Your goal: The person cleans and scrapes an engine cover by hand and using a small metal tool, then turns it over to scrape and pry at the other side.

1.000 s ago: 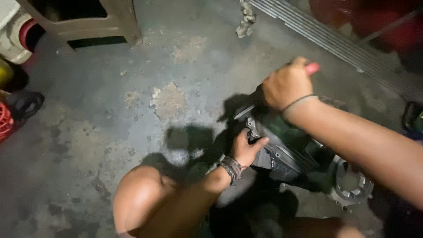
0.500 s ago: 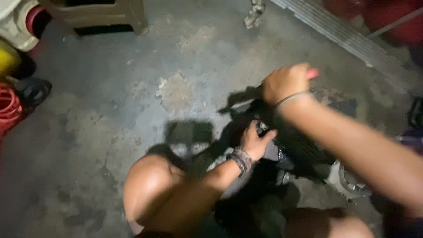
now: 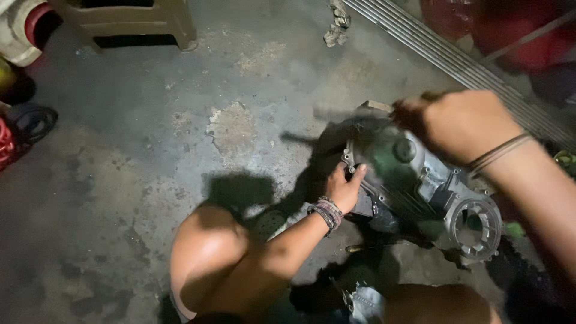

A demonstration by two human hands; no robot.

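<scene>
Engine casing: left hand pinching its near edge, right hand fisted above, grip contents unclear.

Left hand gripping grey engine casing, right hand blurred above, perhaps clenched

Looks like a small repair workshop or garage w/ work done at floor level. Stained, patched concrete floor, a grey metal engine casing lying straight on it, a metal floor track along one side, legs of a worn stool, and coiled red hose at the edge.
</scene>
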